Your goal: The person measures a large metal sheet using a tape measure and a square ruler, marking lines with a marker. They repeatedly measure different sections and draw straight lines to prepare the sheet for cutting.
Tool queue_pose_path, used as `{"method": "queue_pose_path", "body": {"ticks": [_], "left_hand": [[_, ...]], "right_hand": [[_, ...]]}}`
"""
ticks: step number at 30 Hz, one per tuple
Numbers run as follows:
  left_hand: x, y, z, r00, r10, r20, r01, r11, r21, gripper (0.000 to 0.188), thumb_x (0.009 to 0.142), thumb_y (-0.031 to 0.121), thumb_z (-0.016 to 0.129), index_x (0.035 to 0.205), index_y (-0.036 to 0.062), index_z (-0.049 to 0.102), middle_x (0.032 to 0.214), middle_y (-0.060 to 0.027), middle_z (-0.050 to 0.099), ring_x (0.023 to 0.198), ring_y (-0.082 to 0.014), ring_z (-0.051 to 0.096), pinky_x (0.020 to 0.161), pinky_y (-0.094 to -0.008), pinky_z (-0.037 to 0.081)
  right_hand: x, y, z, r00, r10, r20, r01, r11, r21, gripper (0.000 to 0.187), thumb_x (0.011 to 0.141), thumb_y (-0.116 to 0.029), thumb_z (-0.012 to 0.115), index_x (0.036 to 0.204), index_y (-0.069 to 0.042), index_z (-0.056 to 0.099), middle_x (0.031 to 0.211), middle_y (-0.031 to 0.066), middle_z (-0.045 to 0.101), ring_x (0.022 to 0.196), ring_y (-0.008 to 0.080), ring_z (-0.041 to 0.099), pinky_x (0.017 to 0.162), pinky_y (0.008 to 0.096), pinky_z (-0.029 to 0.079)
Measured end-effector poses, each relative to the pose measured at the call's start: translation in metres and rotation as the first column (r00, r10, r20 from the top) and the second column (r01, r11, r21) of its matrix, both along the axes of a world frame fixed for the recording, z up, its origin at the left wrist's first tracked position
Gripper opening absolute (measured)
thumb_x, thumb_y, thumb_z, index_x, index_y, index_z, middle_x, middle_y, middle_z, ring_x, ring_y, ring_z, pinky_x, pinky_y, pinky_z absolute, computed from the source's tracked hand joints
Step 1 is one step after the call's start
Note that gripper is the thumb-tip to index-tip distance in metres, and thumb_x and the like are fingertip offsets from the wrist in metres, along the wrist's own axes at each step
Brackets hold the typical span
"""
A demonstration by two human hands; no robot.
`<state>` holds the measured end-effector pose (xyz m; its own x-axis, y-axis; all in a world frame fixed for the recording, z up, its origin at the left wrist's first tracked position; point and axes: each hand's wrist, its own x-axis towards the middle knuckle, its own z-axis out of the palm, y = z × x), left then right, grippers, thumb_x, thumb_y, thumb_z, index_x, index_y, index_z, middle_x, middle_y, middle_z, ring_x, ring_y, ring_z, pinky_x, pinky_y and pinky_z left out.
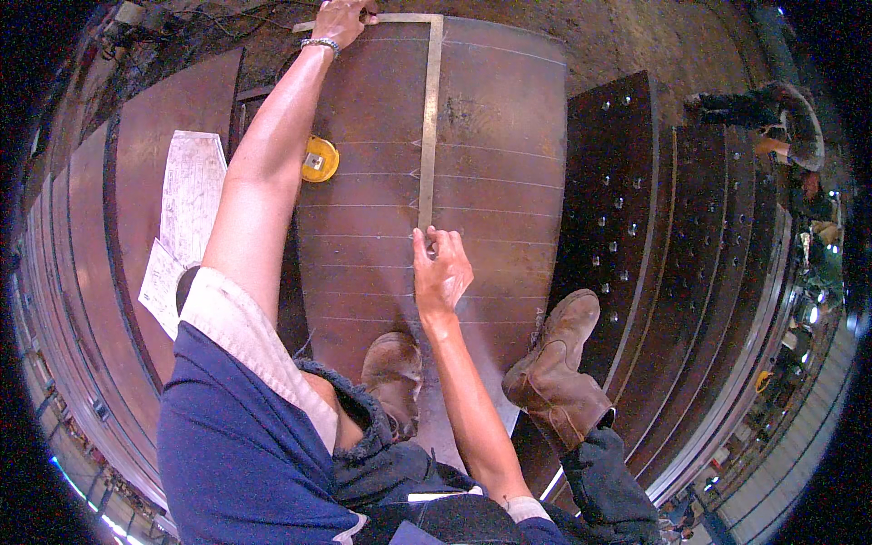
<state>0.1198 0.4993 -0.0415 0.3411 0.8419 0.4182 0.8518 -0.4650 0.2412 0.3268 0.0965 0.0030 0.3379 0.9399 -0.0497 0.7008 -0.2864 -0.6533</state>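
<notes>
A large L-shaped steel square (432, 113) lies flat on a brown steel plate (500, 118) scored with several pale cross lines and small V marks. At the far end, my left hand (340, 22) is closed over the short leg of the square, arm stretched forward. Nearer to me, my right hand (442, 277) pinches the near end of the long leg; anything else between its fingers is too small to make out. A yellow tape measure (321, 160) rests on the plate beside my left forearm.
Marked paper sheets (193, 195) lie on plates to the left. My brown boots (559, 350) are on and beside the plate. Stacked plates with holes (607, 191) stand at right. Farther right, another person (799, 127) bends over. Cables (213, 18) trail at the far left.
</notes>
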Motion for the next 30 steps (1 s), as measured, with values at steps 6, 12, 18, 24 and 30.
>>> {"method": "queue_pose_path", "body": {"ticks": [6,12,18,24,30], "left_hand": [[0.001,-0.001,0.006,1.0,0.002,-0.024,-0.001,1.0,0.011,0.012,0.077,0.021,0.071,0.079,0.0101,0.067,0.079,-0.0114,0.067,0.081,-0.0313,0.067,0.073,-0.0438,0.052],[0.0,-0.002,0.007,0.998,-0.027,-0.051,0.028,0.999,0.024,0.011,0.078,0.021,0.068,0.08,0.0101,0.065,0.079,-0.0115,0.066,0.082,-0.0329,0.066,0.073,-0.0453,0.051],[0.0,-0.004,0.011,0.989,-0.048,-0.143,0.051,0.999,0.017,0.01,0.079,0.021,0.066,0.085,0.0119,0.064,0.084,-0.011,0.065,0.086,-0.0331,0.065,0.075,-0.0467,0.05],[0.006,-0.01,0.017,0.985,-0.029,-0.172,0.026,0.999,-0.019,0.008,0.082,0.019,0.065,0.087,0.0131,0.064,0.087,-0.0101,0.065,0.09,-0.0327,0.064,0.077,-0.0468,0.049],[0.005,-0.007,0.014,0.961,-0.024,-0.277,0.022,1.0,-0.012,0.013,0.083,0.021,0.065,0.093,0.0135,0.064,0.093,-0.0099,0.065,0.095,-0.0325,0.063,0.08,-0.0468,0.048]], "right_hand": [[0.0,0.0,-0.005,0.999,0.011,0.031,-0.012,1.0,0.026,0.018,0.09,-0.023,0.07,0.095,-0.006,0.068,0.091,0.0095,0.066,0.073,0.0272,0.068,0.062,0.039,0.054],[-0.001,0.0,0.0,0.999,0.012,0.035,-0.012,1.0,-0.011,0.019,0.091,-0.023,0.069,0.098,-0.006,0.067,0.092,0.0097,0.066,0.073,0.0269,0.069,0.062,0.0389,0.054],[-0.001,0.0,0.0,1.0,0.009,0.013,-0.009,1.0,-0.022,0.02,0.091,-0.025,0.069,0.099,-0.007,0.067,0.092,0.0092,0.066,0.07,0.0261,0.069,0.061,0.0392,0.054],[0.0,-0.001,-0.004,1.0,0.007,-0.002,-0.007,0.999,-0.033,0.021,0.092,-0.026,0.068,0.099,-0.007,0.067,0.093,0.0093,0.067,0.071,0.0259,0.069,0.061,0.0395,0.054],[-0.001,-0.001,-0.004,1.0,0.01,0.015,-0.01,1.0,-0.004,0.021,0.092,-0.026,0.068,0.099,-0.006,0.067,0.093,0.0097,0.067,0.069,0.0266,0.069,0.061,0.0398,0.054]]}}
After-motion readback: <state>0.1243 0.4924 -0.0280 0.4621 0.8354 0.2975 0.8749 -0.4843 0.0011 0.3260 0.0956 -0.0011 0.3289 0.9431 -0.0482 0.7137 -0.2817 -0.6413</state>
